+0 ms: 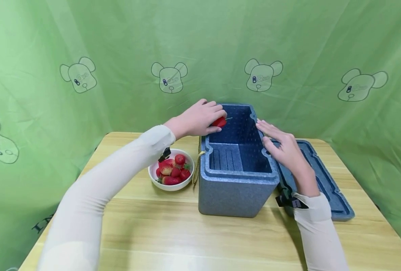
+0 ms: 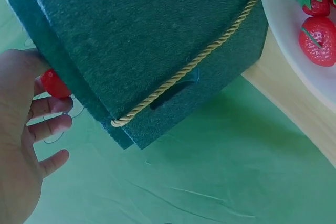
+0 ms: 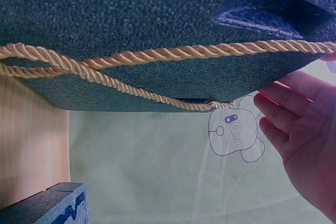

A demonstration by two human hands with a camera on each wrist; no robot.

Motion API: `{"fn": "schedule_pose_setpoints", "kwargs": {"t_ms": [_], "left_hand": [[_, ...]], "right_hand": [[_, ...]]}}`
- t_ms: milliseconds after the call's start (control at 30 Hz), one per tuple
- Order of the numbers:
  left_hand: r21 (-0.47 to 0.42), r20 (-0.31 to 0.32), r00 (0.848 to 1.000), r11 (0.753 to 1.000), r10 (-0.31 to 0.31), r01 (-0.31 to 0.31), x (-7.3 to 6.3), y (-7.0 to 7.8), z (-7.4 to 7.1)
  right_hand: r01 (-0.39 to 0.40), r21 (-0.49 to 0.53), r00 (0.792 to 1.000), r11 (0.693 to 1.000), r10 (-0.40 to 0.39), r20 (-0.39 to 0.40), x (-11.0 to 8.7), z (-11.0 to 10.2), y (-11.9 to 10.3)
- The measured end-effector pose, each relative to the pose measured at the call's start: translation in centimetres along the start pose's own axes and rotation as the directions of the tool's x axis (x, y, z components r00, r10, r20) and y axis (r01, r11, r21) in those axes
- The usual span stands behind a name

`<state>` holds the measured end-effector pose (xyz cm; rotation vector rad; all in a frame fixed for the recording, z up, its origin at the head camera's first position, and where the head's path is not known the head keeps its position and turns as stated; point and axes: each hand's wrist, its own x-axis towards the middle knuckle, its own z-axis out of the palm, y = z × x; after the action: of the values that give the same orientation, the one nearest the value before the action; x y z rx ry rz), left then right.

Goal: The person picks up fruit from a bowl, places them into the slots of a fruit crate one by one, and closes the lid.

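Observation:
My left hand (image 1: pixel 200 116) pinches a red strawberry (image 1: pixel 220 122) with a thin green stem, over the left rim of a grey-blue foam box (image 1: pixel 237 197). In the left wrist view the strawberry (image 2: pixel 55 84) shows between the thumb side and the fingers, beside the box's edge. The box stands uncovered, and the part of its floor that shows holds nothing. On its right rim rests my right hand (image 1: pixel 285 148), fingers fairly straight. The right wrist view has that hand (image 3: pixel 304 124) against the box's outer wall. Left of the box is a white bowl (image 1: pixel 153 177) of red fruit.
The foam lid (image 1: pixel 329 180) lies on the wooden table (image 1: pixel 153 233), right of the box and partly behind the right arm. Gold ropes (image 2: pixel 210 51) hang along the box's sides. A green curtain (image 1: pixel 217 45) with bear-head drawings surrounds the table.

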<state>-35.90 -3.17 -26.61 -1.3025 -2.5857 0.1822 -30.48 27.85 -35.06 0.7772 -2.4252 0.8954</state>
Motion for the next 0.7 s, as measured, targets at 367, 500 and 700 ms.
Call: {"fn": "schedule_pose_setpoints", "kwargs": {"t_ms": [367,500,700], "left_hand": [[0.015,-0.021,1.0,1.0,-0.02,0.021,-0.1,0.1,-0.1],[0.016,-0.03,0.999,1.0,-0.019,0.02,-0.1,0.0,-0.4],[-0.007,-0.051,0.998,0.999,-0.043,0.043,-0.5,-0.3,-0.9]], "right_hand": [[0.001,0.005,1.0,1.0,-0.001,0.0,0.0,0.1,0.0],[0.001,0.0,1.0,1.0,-0.001,0.0,0.0,0.1,0.0],[-0.001,0.004,1.0,1.0,0.001,-0.002,-0.1,0.0,-0.1]]}}
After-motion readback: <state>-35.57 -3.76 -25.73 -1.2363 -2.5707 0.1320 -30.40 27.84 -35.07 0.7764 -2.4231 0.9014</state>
